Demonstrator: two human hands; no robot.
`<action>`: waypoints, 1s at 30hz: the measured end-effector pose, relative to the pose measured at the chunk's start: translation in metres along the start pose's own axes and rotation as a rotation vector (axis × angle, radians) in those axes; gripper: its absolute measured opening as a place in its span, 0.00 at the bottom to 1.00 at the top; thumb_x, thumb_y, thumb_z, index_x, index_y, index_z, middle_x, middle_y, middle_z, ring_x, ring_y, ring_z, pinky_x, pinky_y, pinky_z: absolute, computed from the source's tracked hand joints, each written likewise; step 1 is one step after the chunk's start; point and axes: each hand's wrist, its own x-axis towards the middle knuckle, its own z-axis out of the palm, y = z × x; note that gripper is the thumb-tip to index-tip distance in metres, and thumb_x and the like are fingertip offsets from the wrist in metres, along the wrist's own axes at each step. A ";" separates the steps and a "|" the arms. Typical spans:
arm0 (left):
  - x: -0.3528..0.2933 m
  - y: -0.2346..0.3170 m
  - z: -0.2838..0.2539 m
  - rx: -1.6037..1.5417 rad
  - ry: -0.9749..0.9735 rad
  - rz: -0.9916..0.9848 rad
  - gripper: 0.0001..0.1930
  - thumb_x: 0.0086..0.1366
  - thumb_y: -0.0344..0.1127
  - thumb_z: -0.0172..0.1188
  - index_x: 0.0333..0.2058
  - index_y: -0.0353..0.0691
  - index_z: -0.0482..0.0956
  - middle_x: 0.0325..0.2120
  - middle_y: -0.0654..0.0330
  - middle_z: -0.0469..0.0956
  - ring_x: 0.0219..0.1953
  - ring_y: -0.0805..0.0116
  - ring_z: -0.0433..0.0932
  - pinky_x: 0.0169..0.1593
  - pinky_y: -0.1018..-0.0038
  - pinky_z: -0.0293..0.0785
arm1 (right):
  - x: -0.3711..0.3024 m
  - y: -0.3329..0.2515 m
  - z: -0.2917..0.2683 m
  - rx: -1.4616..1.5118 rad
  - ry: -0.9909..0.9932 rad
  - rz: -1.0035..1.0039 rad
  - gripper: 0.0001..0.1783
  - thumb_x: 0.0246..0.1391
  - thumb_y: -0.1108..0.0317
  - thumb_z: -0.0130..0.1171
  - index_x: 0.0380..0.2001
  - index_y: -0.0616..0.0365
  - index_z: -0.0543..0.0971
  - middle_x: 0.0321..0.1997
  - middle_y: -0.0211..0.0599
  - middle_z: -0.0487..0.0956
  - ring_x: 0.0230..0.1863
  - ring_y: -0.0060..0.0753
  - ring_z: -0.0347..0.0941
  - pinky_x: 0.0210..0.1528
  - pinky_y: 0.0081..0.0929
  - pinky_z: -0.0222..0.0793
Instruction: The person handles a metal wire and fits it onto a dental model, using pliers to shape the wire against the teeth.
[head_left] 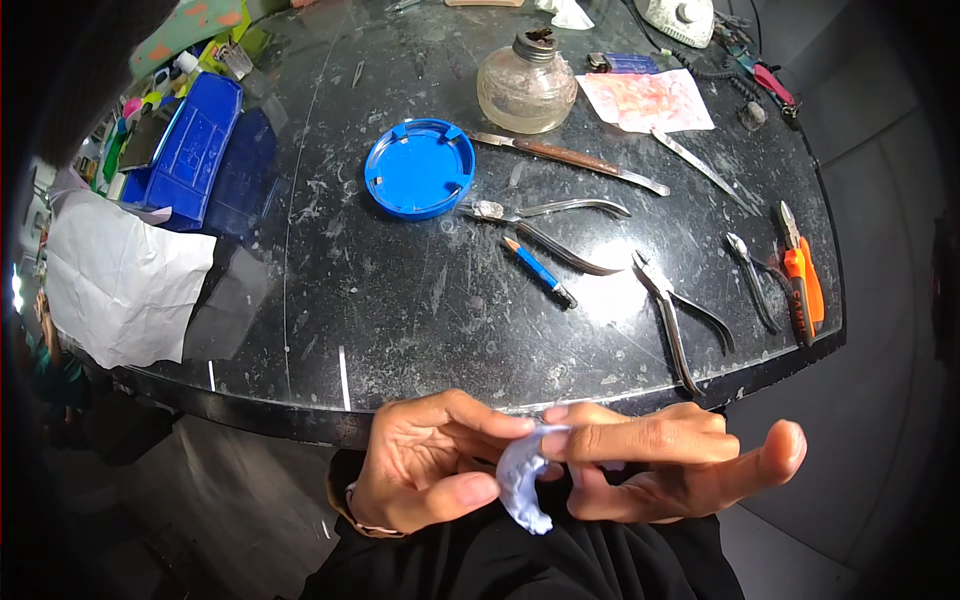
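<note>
Above my lap, just in front of the table's near edge, I hold a pale lavender dental cast [519, 482], curved like an arch with a bumpy, tooth-like inner edge. My left hand [425, 462] grips its left side between thumb and fingers. From the right, the fingers of my right hand [650, 452] press on its upper end, the little finger sticking out to the side. Part of the cast is hidden behind the right fingers. Nearest to my hands on the table lie slim metal pliers [668, 300] and a short blue pencil [538, 270].
A blue round lid [420, 170] lies beside a wooden-handled knife [570, 155] and larger pliers [540, 220]. Behind stands a glass burner jar [527, 90]. Orange-handled pliers [797, 275] lie far right. Crumpled white paper [125, 275] and a blue bin [200, 150] are at left.
</note>
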 end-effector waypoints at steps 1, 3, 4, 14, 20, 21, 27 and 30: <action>-0.001 -0.004 -0.004 -0.123 -0.057 -0.041 0.18 0.56 0.20 0.53 0.46 0.24 0.63 0.39 0.40 0.74 0.44 0.59 0.76 0.47 0.69 0.74 | -0.001 0.001 -0.001 0.001 -0.009 -0.009 0.64 0.39 0.76 0.65 0.61 0.51 0.23 0.30 0.46 0.79 0.33 0.43 0.76 0.45 0.42 0.65; -0.001 -0.006 -0.001 -0.264 -0.100 -0.151 0.16 0.56 0.22 0.58 0.41 0.33 0.62 0.37 0.49 0.75 0.44 0.64 0.75 0.47 0.71 0.72 | -0.001 -0.001 -0.005 0.002 -0.035 -0.033 0.64 0.39 0.74 0.66 0.61 0.52 0.23 0.31 0.45 0.79 0.35 0.43 0.75 0.48 0.43 0.62; -0.003 -0.008 -0.001 -0.259 -0.099 -0.150 0.16 0.56 0.22 0.58 0.41 0.33 0.62 0.37 0.49 0.75 0.44 0.64 0.75 0.47 0.71 0.72 | 0.000 -0.002 -0.005 0.007 -0.047 -0.046 0.65 0.39 0.73 0.66 0.61 0.52 0.23 0.31 0.44 0.80 0.36 0.43 0.75 0.49 0.43 0.61; 0.003 -0.026 0.014 -0.179 -0.150 0.209 0.42 0.53 0.29 0.64 0.60 0.28 0.46 0.46 0.47 0.70 0.52 0.55 0.69 0.57 0.60 0.62 | -0.010 0.002 -0.025 -0.060 -0.053 -0.139 0.68 0.39 0.63 0.70 0.61 0.55 0.21 0.34 0.36 0.81 0.49 0.46 0.72 0.63 0.44 0.47; -0.001 -0.034 0.010 -0.061 -0.125 0.427 0.43 0.52 0.26 0.64 0.61 0.29 0.46 0.53 0.44 0.65 0.56 0.55 0.65 0.58 0.60 0.61 | 0.000 -0.008 0.000 0.108 0.080 0.000 0.41 0.29 0.76 0.73 0.41 0.52 0.53 0.33 0.48 0.80 0.43 0.50 0.76 0.44 0.45 0.67; -0.002 -0.034 0.009 -0.021 -0.132 0.436 0.43 0.52 0.26 0.65 0.61 0.29 0.46 0.53 0.44 0.65 0.56 0.56 0.65 0.59 0.60 0.60 | -0.002 -0.006 0.006 0.122 0.169 -0.019 0.41 0.29 0.75 0.73 0.41 0.51 0.53 0.34 0.48 0.80 0.43 0.50 0.76 0.41 0.45 0.68; -0.007 -0.034 0.014 0.018 -0.024 0.398 0.42 0.51 0.25 0.65 0.60 0.29 0.48 0.54 0.45 0.65 0.57 0.60 0.64 0.59 0.65 0.60 | -0.004 -0.007 0.007 0.121 0.128 0.059 0.40 0.33 0.77 0.72 0.41 0.47 0.53 0.34 0.46 0.80 0.43 0.47 0.76 0.38 0.45 0.70; -0.006 -0.035 0.009 0.027 -0.105 0.428 0.42 0.51 0.25 0.65 0.60 0.29 0.48 0.54 0.44 0.64 0.58 0.59 0.63 0.59 0.65 0.61 | -0.007 -0.006 0.007 0.123 0.138 0.066 0.40 0.32 0.77 0.72 0.41 0.47 0.53 0.34 0.46 0.80 0.44 0.46 0.76 0.39 0.46 0.70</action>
